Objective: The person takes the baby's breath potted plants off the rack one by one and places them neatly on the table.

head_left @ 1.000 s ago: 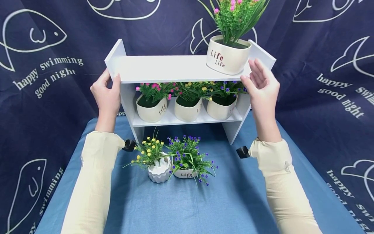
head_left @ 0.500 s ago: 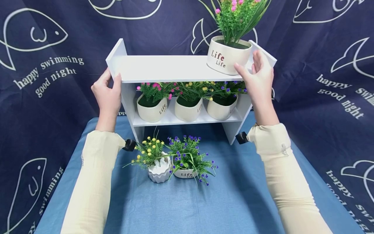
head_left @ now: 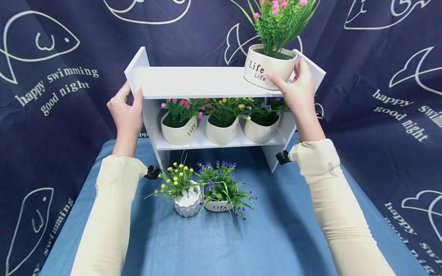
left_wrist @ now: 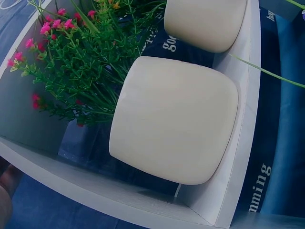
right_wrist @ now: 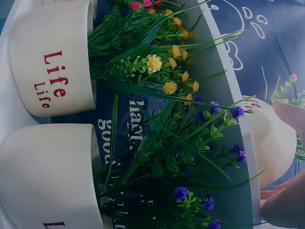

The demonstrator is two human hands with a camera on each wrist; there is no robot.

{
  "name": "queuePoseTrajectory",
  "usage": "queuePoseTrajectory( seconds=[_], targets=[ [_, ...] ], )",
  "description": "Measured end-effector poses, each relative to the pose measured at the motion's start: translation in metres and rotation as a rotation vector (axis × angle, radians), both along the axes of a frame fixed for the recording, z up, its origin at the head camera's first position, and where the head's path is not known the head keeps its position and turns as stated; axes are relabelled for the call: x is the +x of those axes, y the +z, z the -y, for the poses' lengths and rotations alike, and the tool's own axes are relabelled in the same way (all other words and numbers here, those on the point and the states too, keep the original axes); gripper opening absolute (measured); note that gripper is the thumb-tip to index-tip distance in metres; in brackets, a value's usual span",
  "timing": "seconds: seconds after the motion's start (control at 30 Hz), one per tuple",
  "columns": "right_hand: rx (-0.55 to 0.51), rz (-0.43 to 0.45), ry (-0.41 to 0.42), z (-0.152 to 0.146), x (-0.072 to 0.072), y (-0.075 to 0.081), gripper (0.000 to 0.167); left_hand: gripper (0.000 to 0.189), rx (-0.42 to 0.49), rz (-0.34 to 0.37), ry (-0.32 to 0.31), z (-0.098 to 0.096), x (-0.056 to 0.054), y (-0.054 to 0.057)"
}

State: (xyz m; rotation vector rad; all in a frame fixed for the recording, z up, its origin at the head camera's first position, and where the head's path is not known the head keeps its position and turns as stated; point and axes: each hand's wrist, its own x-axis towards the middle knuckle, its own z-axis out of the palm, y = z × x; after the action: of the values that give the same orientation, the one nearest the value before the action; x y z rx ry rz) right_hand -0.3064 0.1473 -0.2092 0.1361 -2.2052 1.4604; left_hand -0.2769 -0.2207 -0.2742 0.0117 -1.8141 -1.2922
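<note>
Clasping a rounded cream ceramic pot, planted with pink flowers and green foliage, in the right hand, setting the thumb on its front wall and curving the fingers around its right side. Sitting just left of that palm, on the right end of the top board of a white two-tier shelf. Standing upright and opening upward, turning dark red "Life Life" lettering toward the front, left of the thumb, and running its long axis vertically from base up through the plant. Gripping the shelf's left side panel in the left hand, laying the thumb on the near edge and reaching the fingers round the outer side. Carrying three more cream flower pots on the lower tier; bearing, on the blue cloth-covered counter in front, a white fluted pot of yellow flowers just beside a cream pot of purple flowers.
</note>
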Motion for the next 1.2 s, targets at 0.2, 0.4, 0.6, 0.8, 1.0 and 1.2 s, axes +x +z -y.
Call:
queuePoseTrajectory(
  seconds=[0.2, 0.4, 0.6, 0.8, 1.0, 1.2],
  targets=[
    [0.095, 0.013, -0.079, 0.004, -0.005, 0.004, 0.078, 0.035, -0.011, -0.002, 0.008, 0.000, 0.000, 0.000],
    [0.094, 0.049, -0.089, 0.005, -0.010, 0.010, 0.089, 0.034, -0.006, -0.004, 0.010, 0.000, 0.000, 0.001],
    [0.108, 0.069, -0.121, 0.006, -0.014, 0.011, 0.089, 0.034, -0.006, -0.008, 0.005, 0.000, 0.000, 0.001],
    [0.153, 0.076, -0.171, 0.008, -0.016, 0.011, 0.088, 0.034, -0.006, -0.006, 0.010, 0.000, 0.000, 0.000],
    [0.111, 0.071, -0.165, 0.007, -0.015, 0.011, 0.083, 0.033, -0.009, -0.007, 0.011, -0.001, -0.001, -0.001],
    [0.063, 0.035, -0.139, 0.004, -0.007, 0.008, 0.081, 0.033, -0.007, -0.017, 0.009, -0.001, 0.001, -0.001]
  ],
)
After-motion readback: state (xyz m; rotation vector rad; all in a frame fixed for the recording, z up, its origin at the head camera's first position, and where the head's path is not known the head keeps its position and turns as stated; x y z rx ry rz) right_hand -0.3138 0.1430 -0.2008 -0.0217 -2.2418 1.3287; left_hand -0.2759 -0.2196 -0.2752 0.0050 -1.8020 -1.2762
